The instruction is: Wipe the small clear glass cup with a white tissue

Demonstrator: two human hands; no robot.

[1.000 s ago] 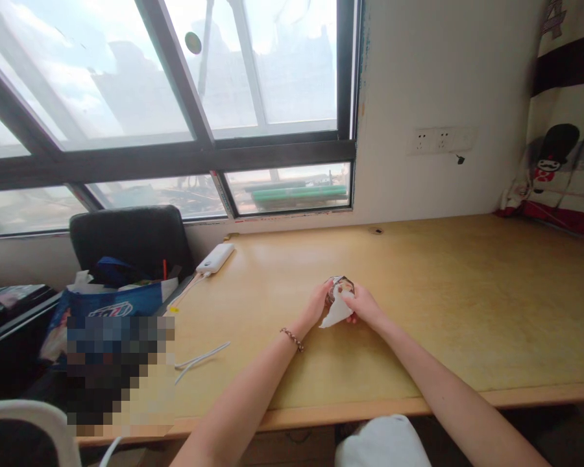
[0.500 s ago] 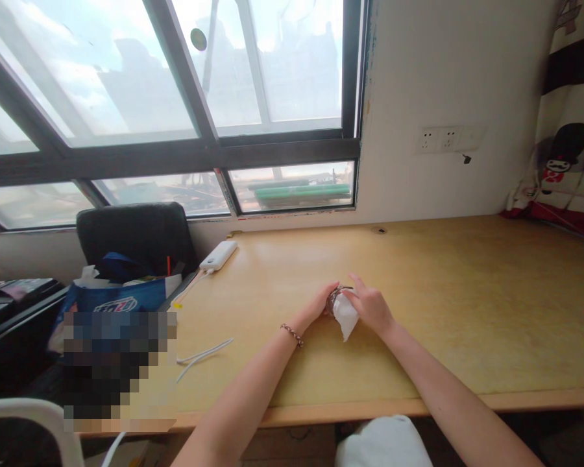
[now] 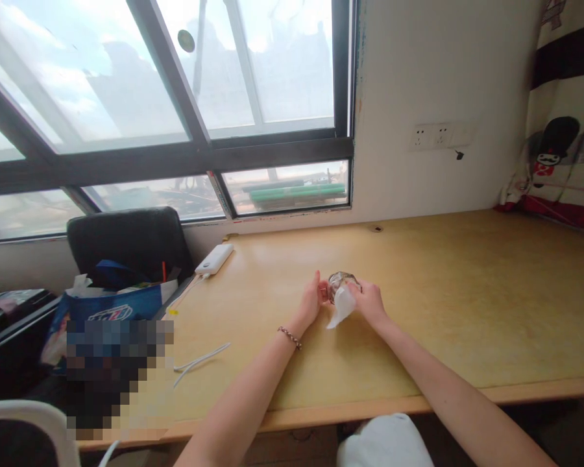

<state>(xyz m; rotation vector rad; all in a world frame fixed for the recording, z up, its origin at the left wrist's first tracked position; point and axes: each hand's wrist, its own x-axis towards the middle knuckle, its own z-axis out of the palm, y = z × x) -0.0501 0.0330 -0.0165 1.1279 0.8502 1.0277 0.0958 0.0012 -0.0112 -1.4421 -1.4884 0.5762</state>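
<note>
A small, round, shiny dish (image 3: 337, 279), see-through with dark brown tones, is between my hands over the wooden table; its exact kind is hard to make out. A white tissue (image 3: 341, 307) hangs down in front of it, its lower corner pointing toward me. My right hand (image 3: 369, 301) is closed on the dish's right side, with the tissue pinched under the fingers. At the dish's left edge is my left hand (image 3: 315, 298), thumb raised apart and fingers loosely bent beside the rim. A braided bracelet (image 3: 290, 338) circles the left wrist.
On the table's (image 3: 457, 298) left side lie a white power bank (image 3: 215, 259) and a white cable (image 3: 202, 356). Left of it, a blue bag (image 3: 119, 303) rests on a black chair (image 3: 126, 240). A window and a wall socket (image 3: 431, 135) are behind.
My left thumb has lifted away from the dish and the left hand has loosened. More of the dish shows now, turned in the right hand, and the tissue's tip swings left.
</note>
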